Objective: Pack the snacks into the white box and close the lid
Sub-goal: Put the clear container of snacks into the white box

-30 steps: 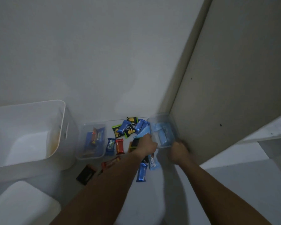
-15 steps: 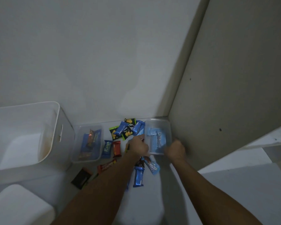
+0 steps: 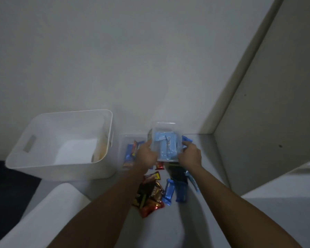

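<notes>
A clear plastic tray (image 3: 164,126) with light blue snack packs (image 3: 166,145) is held off the table by both hands. My left hand (image 3: 147,154) grips its left side and my right hand (image 3: 190,154) grips its right side. The open white box (image 3: 59,169) stands to the left, its inside bare. A second clear tray (image 3: 123,140) with blue and orange packs sits between the box and my left hand. Loose snacks lie on the table under my arms: brown and red wrappers (image 3: 150,196) and blue bars (image 3: 174,192).
The white lid (image 3: 43,217) lies at the bottom left, in front of the box. A white wall runs behind, and a beige panel (image 3: 268,104) closes the right side. A dark floor patch (image 3: 7,179) shows at the far left.
Both hands have taken hold of the clear tray of light blue packs and lifted it leftward, away from the corner. The view has swung to the right of the box.
</notes>
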Motion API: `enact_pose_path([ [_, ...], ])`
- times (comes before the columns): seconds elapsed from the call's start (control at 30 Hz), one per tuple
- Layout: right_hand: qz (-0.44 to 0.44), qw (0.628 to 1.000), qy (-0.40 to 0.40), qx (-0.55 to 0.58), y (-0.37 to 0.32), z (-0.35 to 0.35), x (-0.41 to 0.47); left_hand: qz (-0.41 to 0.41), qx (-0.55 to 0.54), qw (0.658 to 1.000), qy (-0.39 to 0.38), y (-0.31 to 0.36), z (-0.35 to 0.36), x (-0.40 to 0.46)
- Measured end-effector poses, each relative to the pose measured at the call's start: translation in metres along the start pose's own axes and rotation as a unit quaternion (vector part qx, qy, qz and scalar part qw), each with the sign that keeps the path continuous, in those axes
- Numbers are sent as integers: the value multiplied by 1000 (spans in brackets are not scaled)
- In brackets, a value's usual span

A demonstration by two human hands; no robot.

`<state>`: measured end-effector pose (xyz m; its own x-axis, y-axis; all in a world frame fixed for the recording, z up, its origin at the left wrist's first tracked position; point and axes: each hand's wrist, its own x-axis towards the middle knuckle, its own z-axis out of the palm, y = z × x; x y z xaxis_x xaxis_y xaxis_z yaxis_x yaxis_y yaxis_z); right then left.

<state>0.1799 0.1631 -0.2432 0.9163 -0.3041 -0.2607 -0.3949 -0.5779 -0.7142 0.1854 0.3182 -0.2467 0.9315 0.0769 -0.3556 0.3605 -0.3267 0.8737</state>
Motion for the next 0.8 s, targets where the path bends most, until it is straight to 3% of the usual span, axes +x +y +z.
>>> enact_pose_path([
  [0.23,-52,996,-75,-24,-45,71,-23,53,125,980,145,-33,-74,-16],
  [0.4,-35,994,-92,-40,-49,98,-24,-16,250,961,117,-50,-77,-11],
  [0.53,-35,993,-104,-34,-47,107,-19,-65,231,964,114,-55,-72,-7],
  [0.8,20,984,-170,47,-47,115,-11,-123,50,983,126,-71,-72,19],
])
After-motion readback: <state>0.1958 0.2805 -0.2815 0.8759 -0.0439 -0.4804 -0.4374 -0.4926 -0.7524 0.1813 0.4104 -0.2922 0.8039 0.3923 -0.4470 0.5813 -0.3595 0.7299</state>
